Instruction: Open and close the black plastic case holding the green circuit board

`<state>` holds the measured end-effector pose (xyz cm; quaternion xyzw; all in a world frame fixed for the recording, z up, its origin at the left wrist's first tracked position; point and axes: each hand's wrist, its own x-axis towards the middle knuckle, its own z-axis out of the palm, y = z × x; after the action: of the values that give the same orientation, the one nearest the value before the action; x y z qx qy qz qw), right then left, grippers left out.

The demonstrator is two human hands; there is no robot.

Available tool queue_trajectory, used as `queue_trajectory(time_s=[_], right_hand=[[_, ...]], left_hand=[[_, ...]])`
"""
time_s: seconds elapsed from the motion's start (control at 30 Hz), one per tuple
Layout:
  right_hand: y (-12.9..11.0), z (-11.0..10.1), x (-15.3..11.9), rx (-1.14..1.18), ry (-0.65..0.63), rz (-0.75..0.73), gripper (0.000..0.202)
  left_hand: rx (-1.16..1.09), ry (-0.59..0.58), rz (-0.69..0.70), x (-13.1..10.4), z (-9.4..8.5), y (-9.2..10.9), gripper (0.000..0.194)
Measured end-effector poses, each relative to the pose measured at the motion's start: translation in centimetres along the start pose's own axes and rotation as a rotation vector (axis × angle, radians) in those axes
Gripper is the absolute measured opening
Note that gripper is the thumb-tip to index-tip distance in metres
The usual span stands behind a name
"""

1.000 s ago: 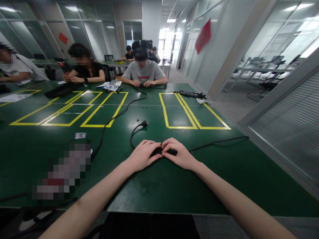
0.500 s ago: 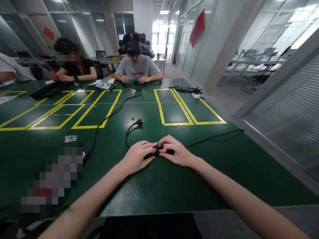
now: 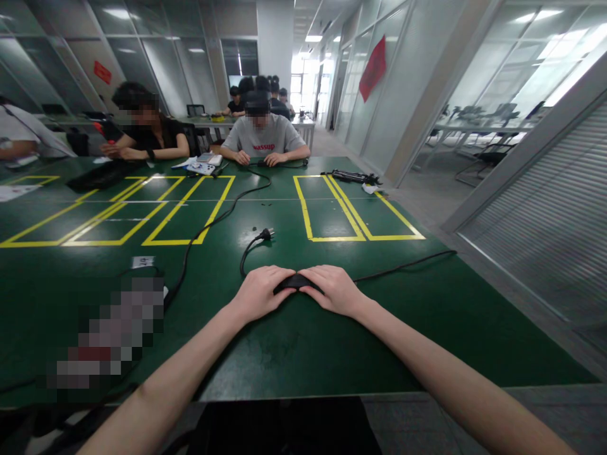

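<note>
Plug (image 3: 266, 234) (with cord (image 3: 243, 258)) obstructs ahead-left; nearer tabletop (image 3: 303, 354) free.

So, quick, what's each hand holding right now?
Left hand: closed on the left end of a black object.
Right hand: closed on its right end.

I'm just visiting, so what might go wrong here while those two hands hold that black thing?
The cord beside the right hand reaches the table's right edge; if snagged there, it might tug at the black object. The left hand sits so close to the right that they could get in each other's way. The loose plug beyond them might get knocked or dragged.
</note>
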<state>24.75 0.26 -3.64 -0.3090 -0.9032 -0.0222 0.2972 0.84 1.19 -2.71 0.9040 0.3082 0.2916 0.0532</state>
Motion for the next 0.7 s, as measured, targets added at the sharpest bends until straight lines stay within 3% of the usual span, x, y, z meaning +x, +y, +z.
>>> queue_trajectory(time_s=[0.13,0.37,0.53,0.6,0.7], right_hand=[[0.0,-0.8,-0.1,0.145,-0.037,0.078,0.024],[0.1,-2.3,0.2,0.547,-0.194,0.343,0.024],[-0.4,-2.2,0.0,1.029,-0.329,0.542,0.042],[-0.8,-1.9,0.0,1.086,-0.266,0.55,0.043],[-0.8,-1.6,0.2,0.943,-0.109,0.525,0.038]], left_hand=[[-0.029,-0.002,0.039,0.0,-0.2,0.2,0.024],[-0.056,0.042,0.109,0.2,-0.5,0.7,0.024],[-0.024,0.073,0.25,0.5,-0.4,0.7,0.021],[0.0,0.112,0.293,0.6,-0.3,0.5,0.024],[0.069,0.156,0.262,0.7,-0.3,0.4,0.039]])
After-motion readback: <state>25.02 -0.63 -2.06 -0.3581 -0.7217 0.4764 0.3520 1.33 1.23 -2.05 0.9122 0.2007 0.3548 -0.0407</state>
